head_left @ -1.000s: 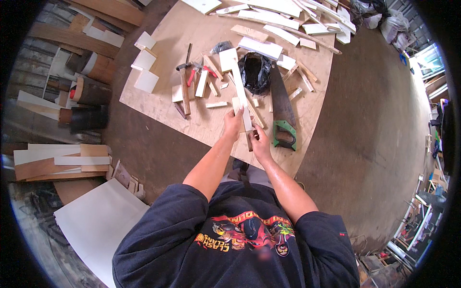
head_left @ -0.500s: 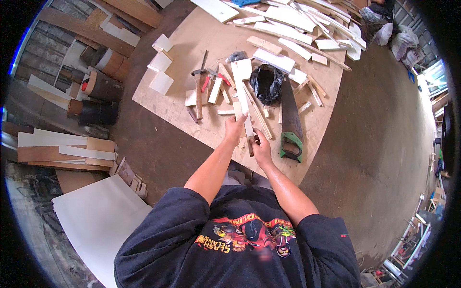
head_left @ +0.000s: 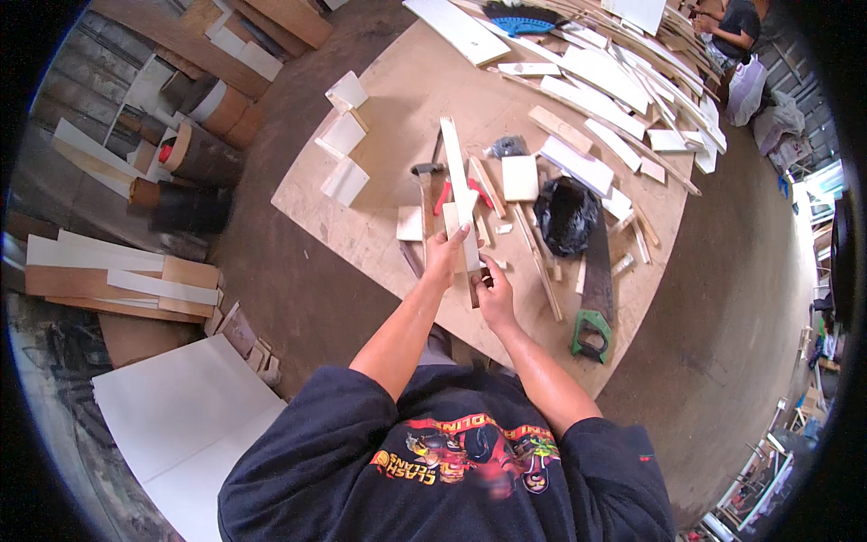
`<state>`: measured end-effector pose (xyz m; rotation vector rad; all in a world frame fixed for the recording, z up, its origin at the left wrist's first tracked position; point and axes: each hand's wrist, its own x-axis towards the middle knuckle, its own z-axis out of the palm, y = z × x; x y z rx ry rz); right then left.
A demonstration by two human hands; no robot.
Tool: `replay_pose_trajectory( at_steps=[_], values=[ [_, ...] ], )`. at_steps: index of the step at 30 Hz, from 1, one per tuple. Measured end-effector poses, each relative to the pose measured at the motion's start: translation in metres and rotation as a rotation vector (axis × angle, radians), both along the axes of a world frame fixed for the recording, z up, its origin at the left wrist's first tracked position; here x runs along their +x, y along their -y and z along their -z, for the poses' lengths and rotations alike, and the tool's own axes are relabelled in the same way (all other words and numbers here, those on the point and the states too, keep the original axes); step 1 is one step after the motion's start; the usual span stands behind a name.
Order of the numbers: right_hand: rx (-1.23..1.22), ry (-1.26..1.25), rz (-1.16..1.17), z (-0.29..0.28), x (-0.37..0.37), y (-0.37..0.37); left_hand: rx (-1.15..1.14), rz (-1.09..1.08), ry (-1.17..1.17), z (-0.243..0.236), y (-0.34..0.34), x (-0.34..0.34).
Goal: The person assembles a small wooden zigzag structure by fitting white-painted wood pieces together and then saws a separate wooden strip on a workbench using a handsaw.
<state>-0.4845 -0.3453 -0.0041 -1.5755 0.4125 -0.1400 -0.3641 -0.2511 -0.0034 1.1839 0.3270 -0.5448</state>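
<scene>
My left hand point(head_left: 445, 256) grips a long pale wooden strip point(head_left: 454, 172) that points away from me over the plywood worktable point(head_left: 379, 172). A small square wood piece point(head_left: 458, 219) sits against the strip by my fingertips. My right hand point(head_left: 495, 294) is closed on a short dark wooden piece point(head_left: 474, 287) just below the strip. Both hands are close together at the table's near edge.
On the table lie a hand saw with a green handle point(head_left: 591, 312), a black bag point(head_left: 564, 215), a hammer point(head_left: 424, 181), red-handled pliers point(head_left: 442, 194) and several wood offcuts. White boards point(head_left: 181, 397) lie on the floor at left. A person point(head_left: 736, 23) sits far right.
The view has shifted so the table sits closer and larger. My hands have stayed together on the strip, which now stands out longer over the table.
</scene>
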Motion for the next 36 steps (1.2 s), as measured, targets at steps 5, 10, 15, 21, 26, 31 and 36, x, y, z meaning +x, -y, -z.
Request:
replay_pose_trajectory(
  at_steps=[5, 10, 15, 21, 26, 31, 36],
  values=[
    [-0.113, -0.019, -0.134, 0.014, 0.081, -0.015, 0.031, 0.018, -0.004, 0.007, -0.049, 0.078],
    [-0.691, -0.009, -0.102, 0.028, 0.211, 0.004, 0.244, 0.136, 0.081, 0.036, -0.092, 0.140],
    [-1.063, -0.036, -0.296, 0.032, 0.314, 0.005, 0.448, 0.151, 0.143, 0.047, -0.114, 0.172],
    [-1.272, -0.178, -0.518, 0.060, 0.351, 0.010, 0.632, 0.219, 0.197, 0.061, -0.121, 0.194],
    [-1.269, -0.184, -0.499, 0.068, 0.354, 0.014, 0.783, 0.373, 0.252, 0.054, -0.115, 0.205],
    [-0.924, -0.384, -0.246, 0.066, 0.363, 0.010, 0.813, 0.403, 0.274, 0.048, -0.111, 0.209],
    [-0.821, -0.535, 0.000, 0.065, 0.371, 0.001, 0.926, 0.431, 0.376, 0.043, -0.111, 0.211]
  ],
)
